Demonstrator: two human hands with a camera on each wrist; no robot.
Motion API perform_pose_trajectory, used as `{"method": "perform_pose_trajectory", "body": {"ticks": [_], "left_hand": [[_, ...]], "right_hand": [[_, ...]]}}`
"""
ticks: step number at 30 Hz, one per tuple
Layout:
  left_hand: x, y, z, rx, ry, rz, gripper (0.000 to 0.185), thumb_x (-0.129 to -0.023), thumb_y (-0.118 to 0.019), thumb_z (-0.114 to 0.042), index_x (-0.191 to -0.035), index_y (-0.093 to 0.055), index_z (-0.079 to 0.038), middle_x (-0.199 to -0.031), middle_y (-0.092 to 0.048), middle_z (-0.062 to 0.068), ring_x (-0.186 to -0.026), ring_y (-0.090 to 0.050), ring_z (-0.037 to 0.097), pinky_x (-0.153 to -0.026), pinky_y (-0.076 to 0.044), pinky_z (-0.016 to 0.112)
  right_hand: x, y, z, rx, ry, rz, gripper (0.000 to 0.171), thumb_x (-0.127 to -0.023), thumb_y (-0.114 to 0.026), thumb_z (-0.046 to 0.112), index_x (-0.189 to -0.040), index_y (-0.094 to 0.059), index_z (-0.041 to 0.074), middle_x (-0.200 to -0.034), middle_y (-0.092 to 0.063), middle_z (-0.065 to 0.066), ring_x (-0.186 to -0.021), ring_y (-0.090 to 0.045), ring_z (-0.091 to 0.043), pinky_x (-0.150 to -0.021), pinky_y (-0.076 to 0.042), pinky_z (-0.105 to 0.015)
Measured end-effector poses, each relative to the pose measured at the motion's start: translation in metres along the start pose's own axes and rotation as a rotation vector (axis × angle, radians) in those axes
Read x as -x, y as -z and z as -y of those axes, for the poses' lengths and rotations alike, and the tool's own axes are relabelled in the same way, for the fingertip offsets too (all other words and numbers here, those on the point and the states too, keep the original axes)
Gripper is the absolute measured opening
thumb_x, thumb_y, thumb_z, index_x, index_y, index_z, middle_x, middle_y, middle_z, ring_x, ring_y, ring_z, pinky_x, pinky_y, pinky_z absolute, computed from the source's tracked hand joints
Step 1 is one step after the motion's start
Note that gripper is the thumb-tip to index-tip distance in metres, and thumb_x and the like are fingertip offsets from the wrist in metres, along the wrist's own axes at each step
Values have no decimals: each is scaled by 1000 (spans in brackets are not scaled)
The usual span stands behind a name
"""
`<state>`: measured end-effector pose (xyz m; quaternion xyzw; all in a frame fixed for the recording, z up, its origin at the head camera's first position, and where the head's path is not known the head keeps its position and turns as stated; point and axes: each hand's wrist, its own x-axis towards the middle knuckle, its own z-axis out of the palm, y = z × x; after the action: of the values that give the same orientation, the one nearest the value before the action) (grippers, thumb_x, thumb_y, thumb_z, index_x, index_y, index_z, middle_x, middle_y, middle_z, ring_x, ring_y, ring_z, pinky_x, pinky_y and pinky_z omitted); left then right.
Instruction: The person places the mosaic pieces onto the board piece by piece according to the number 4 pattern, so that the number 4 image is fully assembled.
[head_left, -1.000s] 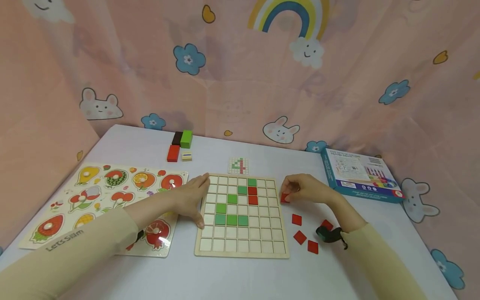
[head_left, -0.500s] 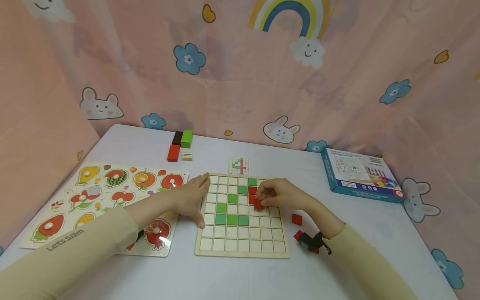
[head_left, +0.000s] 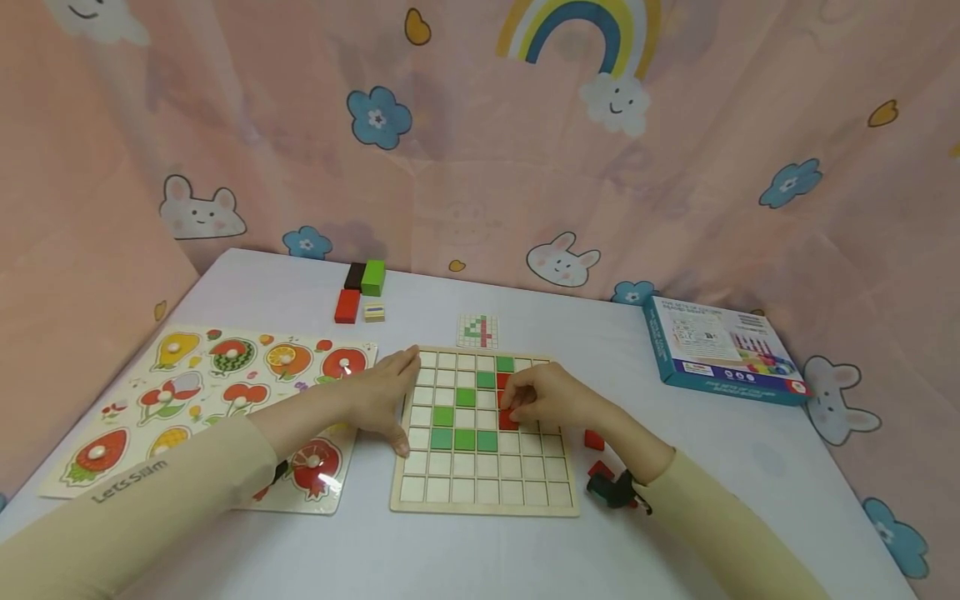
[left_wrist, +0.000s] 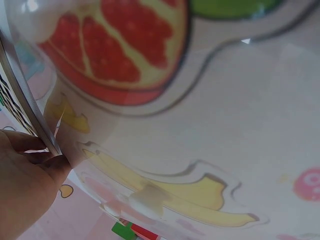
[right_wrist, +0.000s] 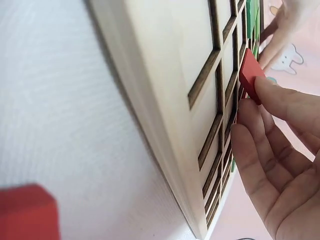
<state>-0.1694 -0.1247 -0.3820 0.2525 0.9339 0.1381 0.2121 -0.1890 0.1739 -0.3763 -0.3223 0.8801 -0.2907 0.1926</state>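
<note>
Square green wooden tiles (head_left: 464,439) set in grid board: six
Square red wooden tiles (head_left: 507,421) on board: at least two (hand hides part)
Loose red tiles (head_left: 594,439) on table: two visible (others may be hidden)
Rectangular wooden blocks (head_left: 372,277) at back: four
Puzzle boards: two
Hands: two

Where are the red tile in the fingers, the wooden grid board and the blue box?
red tile (right_wrist: 251,75), right wrist view, on its red face
wooden grid board (head_left: 480,496), head view, on its bare near rows
blue box (head_left: 716,342), head view, on its printed lid
</note>
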Motion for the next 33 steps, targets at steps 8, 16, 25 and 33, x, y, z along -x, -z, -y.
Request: {"method": "perform_pose_trajectory", "body": {"ticks": [8, 16, 25, 33], "left_hand": [[-1, -1, 1, -2, -3, -2, 134, -62, -89, -53, -156, -12, 4, -167, -1, 21, -156, -8, 41, -125, -23, 53], [-1, -1, 2, -2, -2, -1, 135, -62, -88, -53, -157, -11, 4, -168, 0, 20, -156, -7, 41, -126, -22, 53], [-1, -1, 2, -1, 4, 2, 136, -62, -88, -54, -157, -11, 4, -168, -1, 20, -156, -7, 40, -126, -21, 52], [-1, 0, 1, -10, -1, 6, 137, -61, -88, -55, -156, -10, 4, -167, -1, 21, -155, -8, 41, -126, -21, 52]], "right_hand": [[1, 1, 0, 39, 0, -9, 10, -84, -77, 11, -92, -75, 16, -85, -71, 5, -77, -60, -5, -72, -54, -18], [21, 22, -7, 38, -66, -38, 11, -89, -72, 13, -99, -75, 16, -93, -70, 3, -84, -58, -13, -73, -52, -22], [55, 53, -57, 15, -110, 121, 23, -87, -65, 2, -101, -74, 18, -97, -73, 0, -86, -61, -15, -80, -54, -24], [73, 59, -72, -87, -138, 183, 32, -80, -70, -2, -105, -75, 18, -103, -71, -4, -92, -59, -25, -83, -54, -28]]}}
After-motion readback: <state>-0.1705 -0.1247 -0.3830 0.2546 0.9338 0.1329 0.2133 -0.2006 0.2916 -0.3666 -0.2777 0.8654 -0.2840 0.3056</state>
